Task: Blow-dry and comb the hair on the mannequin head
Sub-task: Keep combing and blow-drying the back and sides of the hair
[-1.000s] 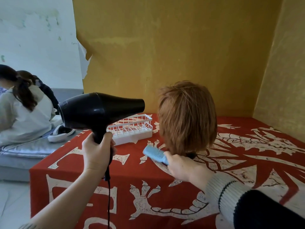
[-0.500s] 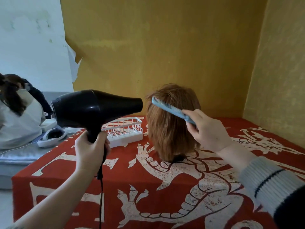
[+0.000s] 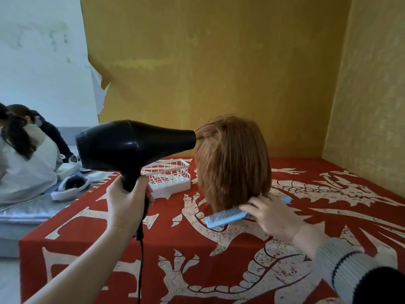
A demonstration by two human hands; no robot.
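Observation:
A mannequin head with short ginger hair (image 3: 233,161) stands upright on the red table, its back toward me. My left hand (image 3: 128,201) grips the handle of a black hair dryer (image 3: 129,144); its nozzle points right and almost touches the hair's upper left side. My right hand (image 3: 275,216) holds a light blue comb (image 3: 225,217) at the lower edge of the hair, teeth pointing up. The dryer's black cord hangs down from the handle.
A white wire basket (image 3: 169,177) sits on the red dragon-print tablecloth (image 3: 219,260) just left of the head. Yellow walls close the back and right. To the left, two people sit on a grey mattress (image 3: 24,210) beside a white headset (image 3: 70,187).
My right hand has drawn the comb from the top of the hair down to its lower edge. The dryer nozzle has moved closer to the hair.

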